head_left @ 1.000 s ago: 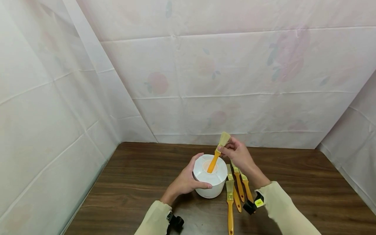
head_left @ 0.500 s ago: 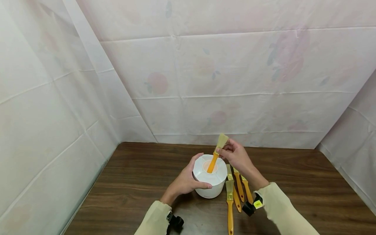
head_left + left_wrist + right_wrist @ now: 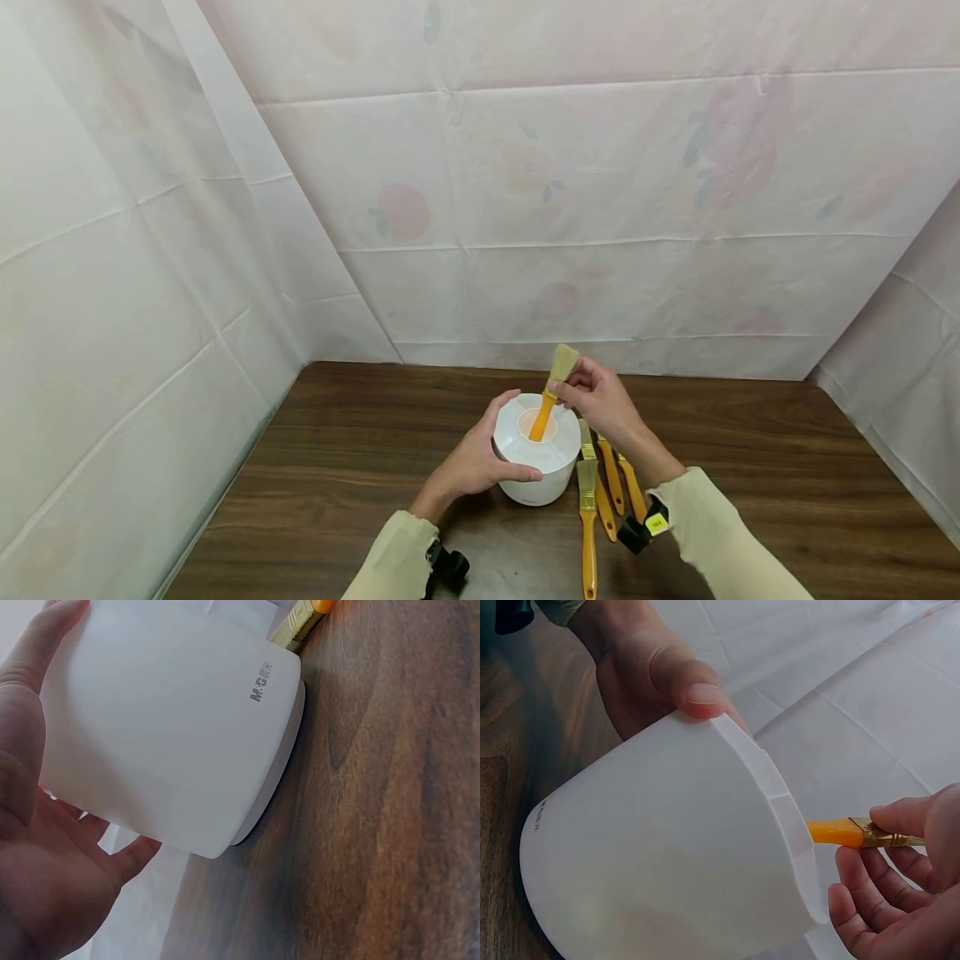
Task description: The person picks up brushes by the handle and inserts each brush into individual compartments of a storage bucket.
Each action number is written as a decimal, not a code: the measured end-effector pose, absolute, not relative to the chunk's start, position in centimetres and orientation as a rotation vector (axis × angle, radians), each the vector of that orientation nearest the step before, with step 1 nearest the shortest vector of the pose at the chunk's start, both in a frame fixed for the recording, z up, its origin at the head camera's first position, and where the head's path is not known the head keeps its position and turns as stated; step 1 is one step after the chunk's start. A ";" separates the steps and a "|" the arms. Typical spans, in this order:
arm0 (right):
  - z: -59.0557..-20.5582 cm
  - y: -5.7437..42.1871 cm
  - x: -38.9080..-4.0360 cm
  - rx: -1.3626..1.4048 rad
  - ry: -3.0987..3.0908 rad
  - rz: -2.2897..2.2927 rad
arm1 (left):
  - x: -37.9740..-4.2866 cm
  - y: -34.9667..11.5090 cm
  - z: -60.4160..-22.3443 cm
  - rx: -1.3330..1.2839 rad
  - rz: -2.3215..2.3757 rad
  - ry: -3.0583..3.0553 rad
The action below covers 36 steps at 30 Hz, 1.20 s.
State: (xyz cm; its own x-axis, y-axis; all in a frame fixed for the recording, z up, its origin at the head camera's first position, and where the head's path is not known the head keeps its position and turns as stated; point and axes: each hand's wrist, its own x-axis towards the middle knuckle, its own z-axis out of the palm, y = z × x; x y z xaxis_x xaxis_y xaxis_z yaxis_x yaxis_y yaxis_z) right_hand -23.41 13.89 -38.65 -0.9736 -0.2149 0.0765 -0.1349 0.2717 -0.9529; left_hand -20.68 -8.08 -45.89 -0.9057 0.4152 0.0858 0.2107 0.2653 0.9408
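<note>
A white round pen holder (image 3: 536, 487) with a divided top stands on the wooden table. My left hand (image 3: 480, 454) grips it from the left, thumb across the front and fingers around the far side. One paintbrush (image 3: 542, 419) stands in its middle compartment, bristles up and leaning a little right, the lower handle hidden inside. My right hand (image 3: 600, 400) pinches this brush at its metal band, just under the pale bristles. The right wrist view shows the thumb and fingers on the gold ferrule (image 3: 874, 835), with the orange handle running into the holder.
Several more paintbrushes with orange handles lie right of the holder, the nearest brush (image 3: 588, 542) pointing its handle toward me. The dark wooden table (image 3: 337, 475) meets a white printed cloth (image 3: 480, 292) at its back edge.
My right hand has moved slightly left and down with the brush, which now stands a bit more upright. The left hand and the pen holder stay in place.
</note>
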 end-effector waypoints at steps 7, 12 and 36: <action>-39.1 13.9 -23.4 -0.368 2.480 -1.782 | -20.5 -8.1 -45.8 0.600 1.690 2.364; -39.1 13.9 -23.3 -0.381 2.515 -1.744 | -20.6 -8.1 -45.9 0.606 1.688 2.363; -39.4 13.9 -23.2 -0.497 2.603 -1.554 | -20.8 -8.0 -46.1 0.578 1.678 2.353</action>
